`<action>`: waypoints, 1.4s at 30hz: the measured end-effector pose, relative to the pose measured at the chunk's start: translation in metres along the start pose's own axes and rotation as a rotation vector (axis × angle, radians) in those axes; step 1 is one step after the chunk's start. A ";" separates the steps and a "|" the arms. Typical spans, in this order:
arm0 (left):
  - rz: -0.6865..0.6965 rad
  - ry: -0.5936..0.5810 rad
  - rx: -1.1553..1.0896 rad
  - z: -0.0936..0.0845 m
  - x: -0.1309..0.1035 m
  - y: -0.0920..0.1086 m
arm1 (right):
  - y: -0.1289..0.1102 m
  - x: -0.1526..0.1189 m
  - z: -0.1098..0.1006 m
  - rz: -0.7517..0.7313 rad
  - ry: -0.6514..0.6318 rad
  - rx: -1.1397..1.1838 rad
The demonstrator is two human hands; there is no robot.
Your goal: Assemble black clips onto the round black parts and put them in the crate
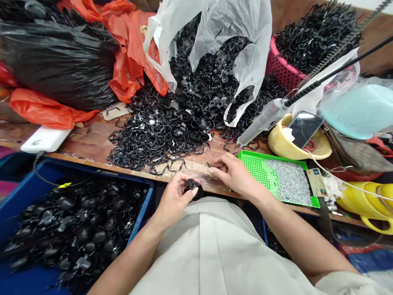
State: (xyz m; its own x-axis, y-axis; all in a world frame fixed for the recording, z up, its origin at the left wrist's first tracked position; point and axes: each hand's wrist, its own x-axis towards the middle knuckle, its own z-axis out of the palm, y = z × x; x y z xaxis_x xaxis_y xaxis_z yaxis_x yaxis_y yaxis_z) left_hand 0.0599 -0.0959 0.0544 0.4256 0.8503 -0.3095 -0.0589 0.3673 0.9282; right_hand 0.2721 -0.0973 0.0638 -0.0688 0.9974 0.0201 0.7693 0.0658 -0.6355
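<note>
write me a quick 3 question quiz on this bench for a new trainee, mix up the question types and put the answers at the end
1. Multiple choice: which hand holds the round black plastic part?
a) the left hand
b) the right hand
c) neither

2. True or false: the smartphone rests in the yellow bowl.

3. Fill in the colour: small silvery pieces lie in a ____ perforated tray.

Key: 1. a; 2. true; 3. green
</note>
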 end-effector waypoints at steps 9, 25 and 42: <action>-0.111 -0.044 -0.155 0.012 0.002 0.011 | -0.007 0.047 -0.007 -0.010 -0.052 -0.363; -0.043 0.061 0.099 0.012 0.015 0.005 | -0.028 -0.004 0.020 0.093 0.008 0.433; -0.115 -0.015 0.005 0.015 0.009 0.005 | -0.030 -0.012 0.016 0.096 -0.053 0.356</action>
State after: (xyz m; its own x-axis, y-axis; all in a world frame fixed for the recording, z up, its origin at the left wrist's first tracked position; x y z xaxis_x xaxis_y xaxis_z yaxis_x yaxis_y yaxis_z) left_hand 0.0764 -0.0923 0.0597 0.4425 0.7970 -0.4110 -0.0042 0.4602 0.8878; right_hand 0.2397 -0.1117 0.0706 -0.0468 0.9952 -0.0863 0.5050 -0.0509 -0.8616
